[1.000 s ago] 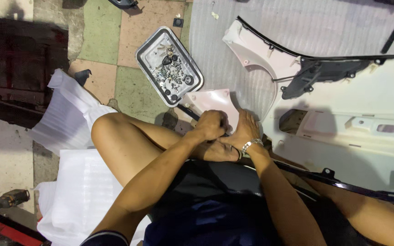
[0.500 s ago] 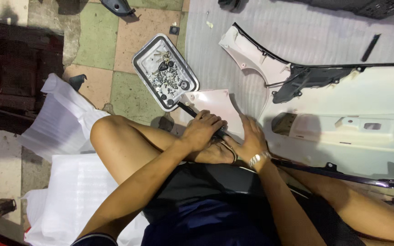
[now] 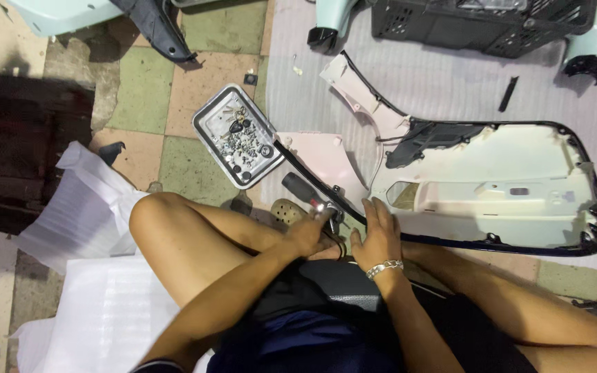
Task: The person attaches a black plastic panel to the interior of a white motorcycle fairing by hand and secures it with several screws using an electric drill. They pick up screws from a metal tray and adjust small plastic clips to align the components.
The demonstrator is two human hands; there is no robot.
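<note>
I sit on the floor with a large white plastic scooter body panel (image 3: 492, 186) in front of me, inner side up, edged by a dark trim (image 3: 492, 242). My left hand (image 3: 310, 235) grips a screwdriver (image 3: 302, 190) with a black and red handle, its tip down at the panel's near edge. My right hand (image 3: 378, 231), with a silver bracelet on the wrist, presses flat on the panel's edge beside it. A metal tray (image 3: 240, 135) with several screws and small parts lies just beyond the screwdriver.
White foam sheets (image 3: 91, 276) lie at my left. A black plastic crate (image 3: 478, 24) and pale scooter parts stand at the far edge on a grey mat (image 3: 437, 83). A dark drain grate (image 3: 8, 152) is at far left. A sandal (image 3: 288, 209) lies by my knee.
The view has tilted up, showing more of the panel. My left hand slid back off the screwdriver's handle toward its tip; my right hand stays on the panel's edge.
</note>
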